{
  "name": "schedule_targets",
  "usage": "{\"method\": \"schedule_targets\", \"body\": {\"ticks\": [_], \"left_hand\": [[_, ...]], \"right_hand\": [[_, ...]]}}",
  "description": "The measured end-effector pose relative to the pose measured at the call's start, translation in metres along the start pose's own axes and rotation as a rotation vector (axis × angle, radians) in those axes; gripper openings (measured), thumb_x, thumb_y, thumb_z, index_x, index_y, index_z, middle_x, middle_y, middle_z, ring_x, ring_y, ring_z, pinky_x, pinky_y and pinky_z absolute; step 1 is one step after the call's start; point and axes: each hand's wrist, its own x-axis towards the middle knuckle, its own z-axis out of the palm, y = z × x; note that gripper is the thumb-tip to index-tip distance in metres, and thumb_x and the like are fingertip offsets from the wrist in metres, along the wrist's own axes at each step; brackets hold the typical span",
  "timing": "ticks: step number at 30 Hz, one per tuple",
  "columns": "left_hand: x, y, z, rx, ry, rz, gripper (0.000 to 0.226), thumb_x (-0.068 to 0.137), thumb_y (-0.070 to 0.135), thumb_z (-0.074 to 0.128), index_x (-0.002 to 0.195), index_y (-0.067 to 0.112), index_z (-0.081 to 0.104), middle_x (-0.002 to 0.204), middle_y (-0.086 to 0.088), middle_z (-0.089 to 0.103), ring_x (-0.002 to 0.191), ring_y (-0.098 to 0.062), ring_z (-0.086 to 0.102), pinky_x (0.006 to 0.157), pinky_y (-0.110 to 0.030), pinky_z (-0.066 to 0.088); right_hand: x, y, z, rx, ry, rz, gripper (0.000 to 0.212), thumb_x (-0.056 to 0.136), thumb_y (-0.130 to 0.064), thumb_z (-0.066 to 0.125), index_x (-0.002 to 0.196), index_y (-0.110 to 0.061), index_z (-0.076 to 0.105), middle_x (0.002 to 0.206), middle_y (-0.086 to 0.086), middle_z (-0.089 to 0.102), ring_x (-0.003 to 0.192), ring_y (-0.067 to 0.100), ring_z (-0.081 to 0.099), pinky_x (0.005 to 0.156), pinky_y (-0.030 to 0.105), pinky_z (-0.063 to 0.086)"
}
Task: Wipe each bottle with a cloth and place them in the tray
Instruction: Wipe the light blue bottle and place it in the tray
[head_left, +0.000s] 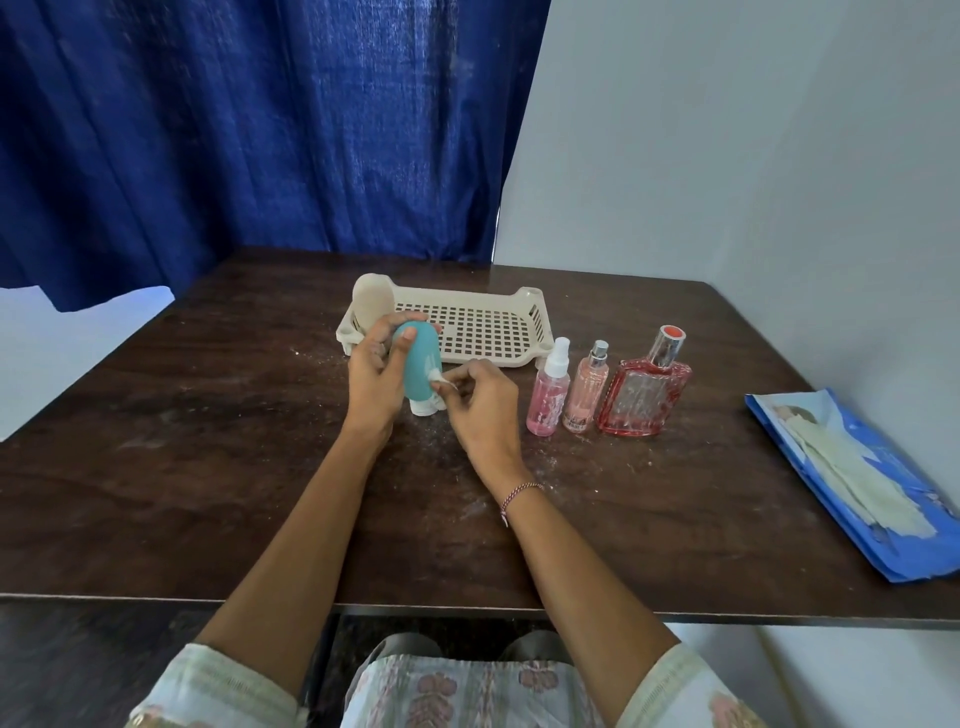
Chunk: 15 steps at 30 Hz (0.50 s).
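— What is seen behind the dark wooden table (182, 467)?
— A blue curtain (260, 130) is hung along its far edge, and a pale wall (753, 156) is seen to the right.
— And on the tabletop?
— A blue packet (852, 483) is laid flat near the right edge, and white specks (543, 462) are scattered over the wood.

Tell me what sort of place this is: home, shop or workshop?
Probably a room in a home, not certain: a dark wooden table against a plain wall, a blue curtain behind it, and a red perfume bottle near a plastic tray.
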Motion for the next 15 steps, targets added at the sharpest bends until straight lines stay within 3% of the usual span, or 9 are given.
{"method": "schedule_targets", "body": {"ticks": [5,10,13,15], "left_hand": [[-0.001,0.0,-0.001,0.024,0.001,0.025,0.02,0.098,0.017,0.048,0.111,0.008,0.061,0.112,-0.014,0.066,0.11,-0.026,0.062,0.097,-0.049,0.048],[-0.004,0.01,0.003,0.017,0.003,0.024,0.017,0.098,0.009,0.047,0.108,0.009,0.061,0.105,-0.004,0.069,0.103,-0.011,0.065,0.089,-0.028,0.051],[-0.002,0.005,0.001,0.021,0.004,0.031,0.018,0.098,0.017,0.048,0.11,0.014,0.062,0.11,-0.009,0.068,0.108,-0.022,0.063,0.095,-0.044,0.05],[-0.002,0.003,-0.001,0.026,0.009,0.027,0.018,0.099,0.017,0.048,0.11,0.015,0.062,0.111,-0.006,0.068,0.109,-0.024,0.062,0.097,-0.046,0.049]], "right_hand": [[-0.003,-0.003,0.004,0.002,-0.07,-0.099,0.009,0.081,-0.01,0.071,0.081,-0.007,0.064,0.086,0.005,0.061,0.072,0.013,0.058,0.067,0.026,0.051],[0.003,0.003,-0.001,0.006,0.024,-0.005,0.011,0.081,-0.011,0.072,0.081,-0.009,0.061,0.083,0.006,0.061,0.073,0.013,0.057,0.066,0.025,0.049],[-0.001,0.003,0.0,-0.012,-0.081,-0.04,0.01,0.08,-0.011,0.072,0.081,-0.008,0.062,0.084,0.006,0.061,0.072,0.011,0.056,0.066,0.024,0.05],[-0.002,0.003,0.002,-0.02,-0.1,-0.059,0.011,0.08,-0.012,0.072,0.081,-0.008,0.062,0.085,0.005,0.061,0.072,0.011,0.056,0.066,0.023,0.049]]}}
